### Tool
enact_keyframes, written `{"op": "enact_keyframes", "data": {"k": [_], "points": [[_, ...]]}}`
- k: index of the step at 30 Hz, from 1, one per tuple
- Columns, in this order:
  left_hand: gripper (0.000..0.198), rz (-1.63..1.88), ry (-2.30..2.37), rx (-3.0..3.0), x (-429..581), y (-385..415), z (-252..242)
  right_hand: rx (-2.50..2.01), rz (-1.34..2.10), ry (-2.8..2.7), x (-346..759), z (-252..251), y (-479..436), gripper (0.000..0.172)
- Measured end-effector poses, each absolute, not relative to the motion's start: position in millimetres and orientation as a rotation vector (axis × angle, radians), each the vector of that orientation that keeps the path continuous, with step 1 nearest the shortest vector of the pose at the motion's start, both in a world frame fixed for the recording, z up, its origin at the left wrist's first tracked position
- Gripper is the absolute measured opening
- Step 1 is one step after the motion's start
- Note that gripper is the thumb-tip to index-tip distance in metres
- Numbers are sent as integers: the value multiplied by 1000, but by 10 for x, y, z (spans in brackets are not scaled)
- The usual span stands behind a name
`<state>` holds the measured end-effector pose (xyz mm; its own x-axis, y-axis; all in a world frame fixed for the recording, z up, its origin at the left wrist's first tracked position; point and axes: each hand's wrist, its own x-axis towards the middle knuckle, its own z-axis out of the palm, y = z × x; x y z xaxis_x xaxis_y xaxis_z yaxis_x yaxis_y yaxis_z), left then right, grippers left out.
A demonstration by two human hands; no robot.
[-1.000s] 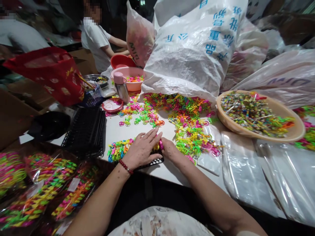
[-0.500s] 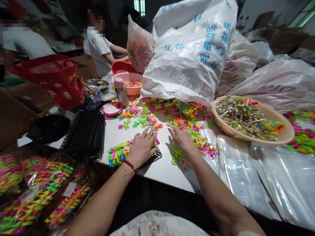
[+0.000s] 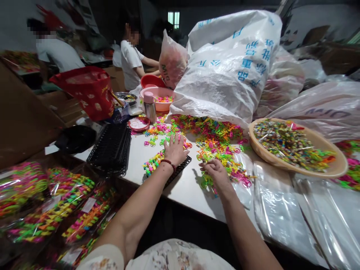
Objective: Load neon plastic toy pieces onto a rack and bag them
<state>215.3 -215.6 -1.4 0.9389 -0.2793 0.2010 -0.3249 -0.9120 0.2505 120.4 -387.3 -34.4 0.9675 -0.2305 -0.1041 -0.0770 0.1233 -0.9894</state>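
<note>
Left hand (image 3: 174, 150): flat and spread, now reaching past the black tray (image 3: 180, 169).
Right hand (image 3: 214, 170): pulled back, fingers curled into the loose toys (image 3: 216, 140), gathering more.

Plastic pieces (image 3: 216, 140): neon pink, green, yellow, orange, mixed. Table (image 3: 185, 185): white. Trays (image 3: 111, 148): black grid. Big sack (image 3: 225, 71): white, blue lettering. Bag (image 3: 90, 90): red, yellow print. Basin (image 3: 332, 170): tan, multicoloured contents. Bowl (image 3: 157, 98): pink. Flask (image 3: 150, 107): steel, pink cap. Bracelet (image 3: 168, 162) on left wrist: dark red beads.
</note>
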Motion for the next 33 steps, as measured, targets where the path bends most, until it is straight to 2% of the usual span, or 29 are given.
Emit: {"op": "enact_keyframes", "data": {"k": [3,9,16,27,33], "points": [[63,266,-467,2729,2052,-1998,152,-1279,-1,241,1123,-409,-3787,46],[42,397,-668,2685,1535,-1224,265,-1321,137,171,993,-377,-3635,34],[48,347,-837,2654,1072,-640,2,-1409,296,15,950,-395,-3316,26],[48,436,-859,2555,1071,-613,-278,-1389,362,-40,903,-585,-2984,36],[51,495,-879,2413,1095,-612,-367,-1526,339,-89,895,-701,-2959,32]]}}
